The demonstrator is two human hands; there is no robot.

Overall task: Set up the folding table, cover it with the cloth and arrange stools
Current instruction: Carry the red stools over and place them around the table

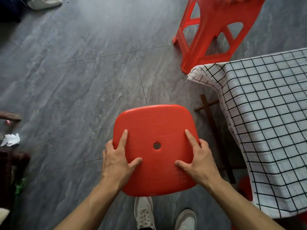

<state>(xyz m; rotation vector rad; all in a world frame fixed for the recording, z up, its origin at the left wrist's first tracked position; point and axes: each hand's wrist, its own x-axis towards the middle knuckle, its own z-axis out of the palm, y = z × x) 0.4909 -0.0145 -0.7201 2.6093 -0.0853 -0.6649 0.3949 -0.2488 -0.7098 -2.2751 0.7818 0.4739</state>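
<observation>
On the right, draped over the folding table: a white cotton cloth with a black grid print [265,122], corner hanging loose, dark wooden crossed legs [211,113] showing beneath (cover step apparently done). Soft, light, likely to slide if tugged; best left alone.

Beyond the table's far corner, standing upright on the grey marbled floor tiles [74,72]: a tall red moulded-plastic stool with cut-out sides [209,32], just beside the cloth's hanging corner, apart from it.

In the centre foreground, close to the table's near side: a second red plastic stool seen from above, rounded square seat with a small round hole in the middle [156,148]. Held by both sides. Left hand [118,161] clamped on the left edge, thumb and forefinger spread on top, the other fingers curled under the rim. Right hand [197,159] mirrored on the right edge, same wrap. Whether lifted or resting on the floor: cannot tell, legs hidden under the seat.

Probably light and stiff, hollow plastic, easily carried with two hands. Glossy surface, somewhat slippery; rim grip as here looks secure, the centre hole a fair one-handed alternative. Not fragile.

Below, pale lace-up trainers [144,213]. At far left, a crumpled white paper scrap [10,140].
</observation>
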